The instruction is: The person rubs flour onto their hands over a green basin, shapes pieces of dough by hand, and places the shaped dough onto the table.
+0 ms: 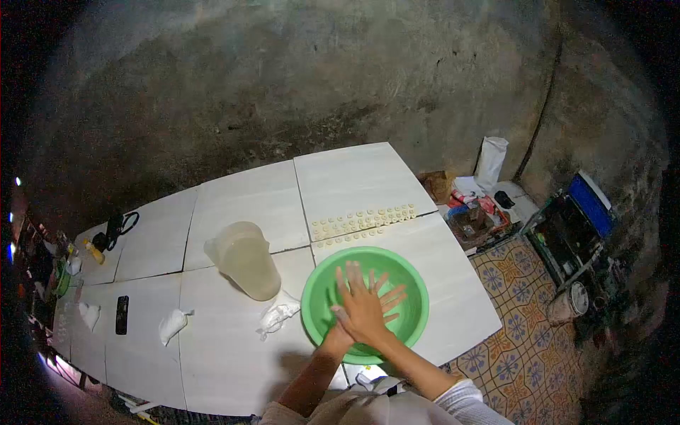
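Observation:
Over the light-green plastic basin [314, 283], my hands are laid one across the other, palm against palm. My right hand [364, 312] is on top, its fingers stretched out and spread, pointing away from me. Beneath it is my left hand [338, 337], mostly covered; its outstretched fingers show on the right. Whether anything lies between the palms is hidden. Just beyond the basin, small pale round pieces [365, 221] with dimpled middles lie in rows on the white table [368, 177]. Left of the basin is a crumpled clear plastic bag [278, 313] with white contents.
A translucent pitcher [244, 261] of cloudy liquid stands left of the basin. Further left are a tied white bag [173, 326], a black phone [122, 315] and a yellow bottle [93, 251]. Beyond the table's right edge are cluttered items [476, 212], a bucket [568, 302] and patterned floor tiles [520, 340].

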Action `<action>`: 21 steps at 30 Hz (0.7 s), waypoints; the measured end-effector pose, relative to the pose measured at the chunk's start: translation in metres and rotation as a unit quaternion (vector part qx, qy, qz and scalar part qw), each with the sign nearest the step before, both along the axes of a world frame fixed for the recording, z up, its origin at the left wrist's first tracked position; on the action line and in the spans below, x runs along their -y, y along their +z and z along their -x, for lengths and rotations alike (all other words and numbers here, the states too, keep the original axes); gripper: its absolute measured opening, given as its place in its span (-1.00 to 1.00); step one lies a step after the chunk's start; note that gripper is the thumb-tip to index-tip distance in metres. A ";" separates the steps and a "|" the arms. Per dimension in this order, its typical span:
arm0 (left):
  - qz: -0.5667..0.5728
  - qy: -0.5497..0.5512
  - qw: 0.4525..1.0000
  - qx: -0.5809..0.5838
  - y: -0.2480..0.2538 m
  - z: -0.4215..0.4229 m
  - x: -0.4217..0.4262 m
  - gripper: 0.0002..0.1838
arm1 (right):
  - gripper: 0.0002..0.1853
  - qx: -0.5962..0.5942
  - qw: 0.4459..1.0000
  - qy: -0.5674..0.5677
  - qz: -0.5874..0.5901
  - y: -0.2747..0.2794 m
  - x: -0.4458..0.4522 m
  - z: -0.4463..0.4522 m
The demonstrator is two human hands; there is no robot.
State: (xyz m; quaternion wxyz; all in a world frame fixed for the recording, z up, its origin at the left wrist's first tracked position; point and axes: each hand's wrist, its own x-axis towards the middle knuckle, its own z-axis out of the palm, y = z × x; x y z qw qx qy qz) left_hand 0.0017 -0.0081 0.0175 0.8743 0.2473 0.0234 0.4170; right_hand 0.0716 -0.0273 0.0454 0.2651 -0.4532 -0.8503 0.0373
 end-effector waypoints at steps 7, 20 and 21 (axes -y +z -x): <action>0.048 0.005 0.994 0.097 -0.020 0.009 -0.020 -0.06 | -0.12 -0.001 0.995 0.096 0.006 -0.025 0.016 -0.013; 0.060 0.069 0.994 0.063 0.001 0.016 -0.015 -0.17 | -0.04 0.013 0.986 0.049 0.156 -0.011 0.006 -0.040; 0.065 0.068 0.994 0.062 0.000 0.015 -0.012 -0.17 | -0.04 0.012 0.986 0.048 0.160 -0.006 -0.004 -0.043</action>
